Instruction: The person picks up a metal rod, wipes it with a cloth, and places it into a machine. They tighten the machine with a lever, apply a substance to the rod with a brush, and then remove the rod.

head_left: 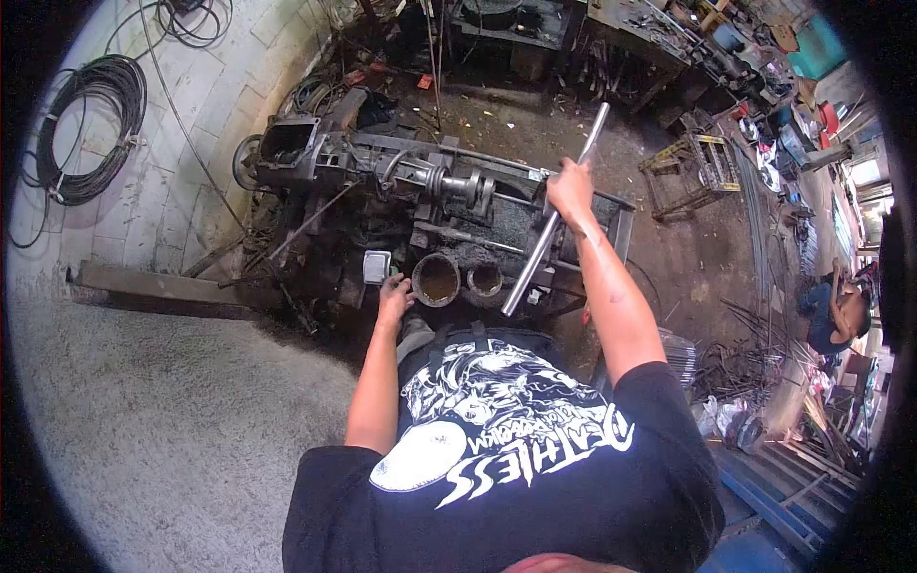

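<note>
My right hand [570, 188] is wrapped round a long shiny metal bar [537, 263], which lies slanted over the right part of a machine with a chuck-like round part [468, 188]. My left hand [395, 296] is beside a small pale rectangular box [377, 267], at its lower right edge; its fingers look partly bent, and whether they grip anything is too small to make out. Just right of that hand stands a round container [437, 280] with brownish contents, and a smaller round container [485, 278] is next to it.
Coiled black cable [91, 129] hangs on the wall at the left. A yellowish metal stand [693, 172] is on the floor at the right. A cluttered workbench [635, 33] stands at the back. Another person [841, 310] is at the far right.
</note>
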Tool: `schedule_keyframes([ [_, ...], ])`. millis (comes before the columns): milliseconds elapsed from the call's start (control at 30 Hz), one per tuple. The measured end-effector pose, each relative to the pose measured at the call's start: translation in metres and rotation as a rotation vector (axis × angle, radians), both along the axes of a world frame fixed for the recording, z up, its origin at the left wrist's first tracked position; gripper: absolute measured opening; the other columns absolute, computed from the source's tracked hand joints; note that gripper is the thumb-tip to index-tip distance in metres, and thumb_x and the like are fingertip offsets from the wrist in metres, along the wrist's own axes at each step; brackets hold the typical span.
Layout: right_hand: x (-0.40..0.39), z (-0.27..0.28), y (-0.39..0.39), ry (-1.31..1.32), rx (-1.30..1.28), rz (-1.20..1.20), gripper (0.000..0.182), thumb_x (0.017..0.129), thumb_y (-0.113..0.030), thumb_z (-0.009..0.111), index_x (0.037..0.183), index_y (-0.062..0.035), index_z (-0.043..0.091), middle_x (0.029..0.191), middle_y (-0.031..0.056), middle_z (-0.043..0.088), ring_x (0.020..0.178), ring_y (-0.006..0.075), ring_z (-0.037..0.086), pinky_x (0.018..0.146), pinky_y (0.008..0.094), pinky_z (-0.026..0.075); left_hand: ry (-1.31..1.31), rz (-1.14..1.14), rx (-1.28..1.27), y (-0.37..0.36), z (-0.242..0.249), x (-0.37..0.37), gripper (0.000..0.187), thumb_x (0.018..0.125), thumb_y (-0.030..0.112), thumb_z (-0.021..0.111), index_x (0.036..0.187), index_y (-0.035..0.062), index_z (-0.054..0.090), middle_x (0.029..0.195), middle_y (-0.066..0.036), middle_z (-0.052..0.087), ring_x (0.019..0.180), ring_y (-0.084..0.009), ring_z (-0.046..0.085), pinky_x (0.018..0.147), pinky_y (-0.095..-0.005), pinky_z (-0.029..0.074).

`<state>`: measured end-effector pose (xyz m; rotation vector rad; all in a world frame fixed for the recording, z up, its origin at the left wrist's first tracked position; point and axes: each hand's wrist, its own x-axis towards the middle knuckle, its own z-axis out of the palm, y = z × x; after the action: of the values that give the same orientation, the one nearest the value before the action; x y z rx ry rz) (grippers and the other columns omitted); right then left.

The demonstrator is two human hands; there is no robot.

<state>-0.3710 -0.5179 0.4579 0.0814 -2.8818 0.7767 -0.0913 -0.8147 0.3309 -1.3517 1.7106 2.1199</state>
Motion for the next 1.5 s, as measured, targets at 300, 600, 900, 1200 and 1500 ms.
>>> schedule_keyframes([
  [300,-0.003,-0.006,0.003,0.064,0.08,0.019,0.035,0.071,-0.008,0.054,0.103,0.0011,0.065,0.111,0.0356,0.053,0.096,0.0466,0.059,0.09,0.0472,0.047,0.02,-0.005,0.025,-0.001,0.005,0.002,0.054,0.091,0.017,0.057,0.139,0.0036,0.036,0.099,-0.009,0.059,0.072,-0.0171,0.064,0.056,-0.0242,0.048],
  [600,0.001,0.002,0.0,-0.011,-0.031,-0.002,0.021,0.072,-0.011,0.055,0.087,0.0022,0.063,0.11,0.035,0.053,0.101,0.0495,0.055,0.091,0.054,0.042,-0.001,0.016,0.026,0.004,0.022,-0.001,0.054,0.093,0.014,0.054,0.143,0.0046,0.033,0.09,-0.003,0.057,0.068,-0.0146,0.062,0.054,-0.0225,0.047],
  [900,0.0,0.001,0.005,-0.044,-0.071,-0.003,0.027,0.072,-0.013,0.058,0.095,0.0013,0.065,0.115,0.0347,0.052,0.101,0.0478,0.056,0.09,0.0509,0.045,0.014,0.015,0.023,0.006,0.013,0.001,0.056,0.091,0.015,0.056,0.143,0.0065,0.035,0.092,-0.002,0.059,0.07,-0.0141,0.063,0.055,-0.0225,0.047],
  [1200,-0.004,-0.005,0.009,-0.027,-0.062,0.021,0.029,0.071,-0.01,0.059,0.096,0.003,0.064,0.134,0.039,0.035,0.106,0.0501,0.053,0.097,0.0483,0.043,0.052,0.052,0.045,0.006,0.012,0.001,0.055,0.09,0.015,0.056,0.14,0.0021,0.036,0.084,-0.001,0.058,0.067,-0.0135,0.061,0.055,-0.0228,0.046],
  [1500,-0.008,-0.008,0.011,-0.125,-0.085,-0.012,0.03,0.071,-0.009,0.057,0.099,0.0008,0.064,0.142,0.0394,0.019,0.106,0.0521,0.053,0.096,0.0488,0.044,0.067,0.059,0.036,0.007,0.012,-0.001,0.055,0.09,0.013,0.055,0.14,-0.0005,0.035,0.082,-0.002,0.057,0.066,-0.0145,0.061,0.056,-0.0248,0.046],
])
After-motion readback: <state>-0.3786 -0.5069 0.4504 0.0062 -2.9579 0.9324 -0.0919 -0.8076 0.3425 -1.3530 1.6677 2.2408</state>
